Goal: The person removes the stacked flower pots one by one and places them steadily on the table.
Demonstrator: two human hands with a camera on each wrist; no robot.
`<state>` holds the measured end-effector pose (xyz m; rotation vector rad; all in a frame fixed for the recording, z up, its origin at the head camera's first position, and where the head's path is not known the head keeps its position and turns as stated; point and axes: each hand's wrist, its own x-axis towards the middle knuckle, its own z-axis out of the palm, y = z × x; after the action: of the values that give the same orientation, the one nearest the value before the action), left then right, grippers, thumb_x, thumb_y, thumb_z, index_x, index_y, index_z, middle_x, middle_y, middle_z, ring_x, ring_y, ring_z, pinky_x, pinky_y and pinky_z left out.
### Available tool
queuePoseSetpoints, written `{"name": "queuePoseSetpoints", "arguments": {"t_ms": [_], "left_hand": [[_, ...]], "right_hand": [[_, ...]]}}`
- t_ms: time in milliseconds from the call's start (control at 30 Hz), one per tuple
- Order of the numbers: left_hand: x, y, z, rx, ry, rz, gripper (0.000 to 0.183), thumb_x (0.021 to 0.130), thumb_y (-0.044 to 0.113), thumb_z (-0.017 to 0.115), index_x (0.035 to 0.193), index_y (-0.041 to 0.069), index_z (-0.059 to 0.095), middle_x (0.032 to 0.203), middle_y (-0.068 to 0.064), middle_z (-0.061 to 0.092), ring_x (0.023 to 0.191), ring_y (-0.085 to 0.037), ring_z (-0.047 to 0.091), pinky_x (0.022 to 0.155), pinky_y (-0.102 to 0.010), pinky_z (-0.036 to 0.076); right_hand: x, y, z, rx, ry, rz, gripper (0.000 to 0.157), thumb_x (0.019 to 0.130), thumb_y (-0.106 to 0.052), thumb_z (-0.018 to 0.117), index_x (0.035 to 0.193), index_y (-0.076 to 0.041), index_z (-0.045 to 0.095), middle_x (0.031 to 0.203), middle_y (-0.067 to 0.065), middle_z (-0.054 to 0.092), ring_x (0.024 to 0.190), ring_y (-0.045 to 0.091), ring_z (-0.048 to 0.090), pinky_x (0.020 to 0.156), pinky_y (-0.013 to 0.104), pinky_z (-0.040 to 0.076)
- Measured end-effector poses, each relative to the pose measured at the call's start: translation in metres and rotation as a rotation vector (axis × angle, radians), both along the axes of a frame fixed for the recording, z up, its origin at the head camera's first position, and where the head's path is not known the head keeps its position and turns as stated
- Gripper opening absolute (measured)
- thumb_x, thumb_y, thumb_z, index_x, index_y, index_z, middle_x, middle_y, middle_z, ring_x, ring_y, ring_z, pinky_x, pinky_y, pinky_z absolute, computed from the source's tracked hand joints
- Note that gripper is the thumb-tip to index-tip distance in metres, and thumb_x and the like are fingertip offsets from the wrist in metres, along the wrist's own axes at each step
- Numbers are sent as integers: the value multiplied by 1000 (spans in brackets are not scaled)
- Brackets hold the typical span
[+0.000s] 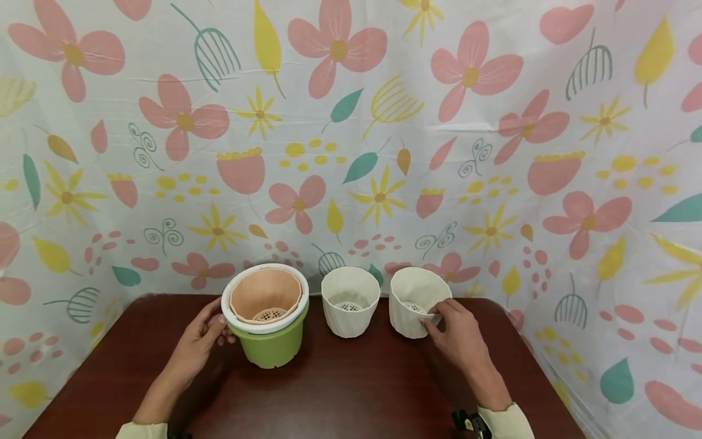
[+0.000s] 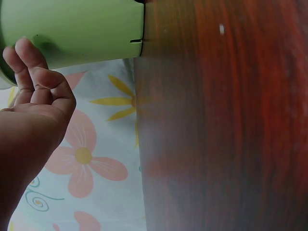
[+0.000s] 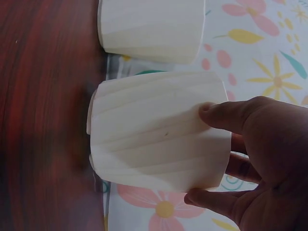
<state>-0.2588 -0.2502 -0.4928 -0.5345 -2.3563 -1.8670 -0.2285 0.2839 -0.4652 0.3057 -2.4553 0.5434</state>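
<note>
On the left of the table stands a nested stack: a green flower pot (image 1: 272, 349), a white pot (image 1: 233, 286) showing only its rim, and a peach pot (image 1: 265, 289) with a perforated bottom. My left hand (image 1: 200, 335) rests at the stack's left side, fingertips touching just under the rim; in the left wrist view its fingers (image 2: 30, 55) lie loosely bent against the green wall. My right hand (image 1: 460, 332) pinches the near right rim of a cream fluted pot (image 1: 406, 317), thumb outside. Some of its fingers are hidden. This pot stands upright.
A matching cream pot (image 1: 351, 320) stands upright between the stack and the held pot, apart from both. The dark red-brown table (image 1: 340, 396) ends at the back against a flower-printed curtain (image 1: 351, 201), which also hangs along both sides.
</note>
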Motion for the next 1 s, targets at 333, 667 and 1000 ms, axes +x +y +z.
{"name": "queuePoseSetpoints", "arguments": {"t_ms": [333, 667, 1000], "left_hand": [[0, -1, 1, -4, 15, -6, 55, 117, 26, 42, 166, 3, 28, 102, -4, 69, 89, -20, 69, 78, -32, 55], [0, 0, 1, -12, -6, -2, 56, 117, 28, 42, 166, 3, 27, 103, -4, 69, 90, -20, 68, 79, -33, 54], [0, 2, 1, -9, -8, 1, 56, 117, 28, 42, 166, 3, 27, 102, -5, 69, 90, -20, 68, 78, -33, 54]], "right_hand": [[-2, -3, -4, 4, 26, 13, 23, 81, -7, 93, 89, -6, 72, 92, 8, 68, 76, 20, 63, 63, 34, 52], [-3, -4, -5, 2, 7, 7, 22, 82, -8, 93, 88, -6, 72, 92, 8, 67, 74, 22, 62, 61, 33, 50], [-3, -6, -5, -11, 0, -12, 21, 83, -9, 93, 89, -6, 73, 93, 10, 68, 77, 24, 65, 63, 36, 54]]}}
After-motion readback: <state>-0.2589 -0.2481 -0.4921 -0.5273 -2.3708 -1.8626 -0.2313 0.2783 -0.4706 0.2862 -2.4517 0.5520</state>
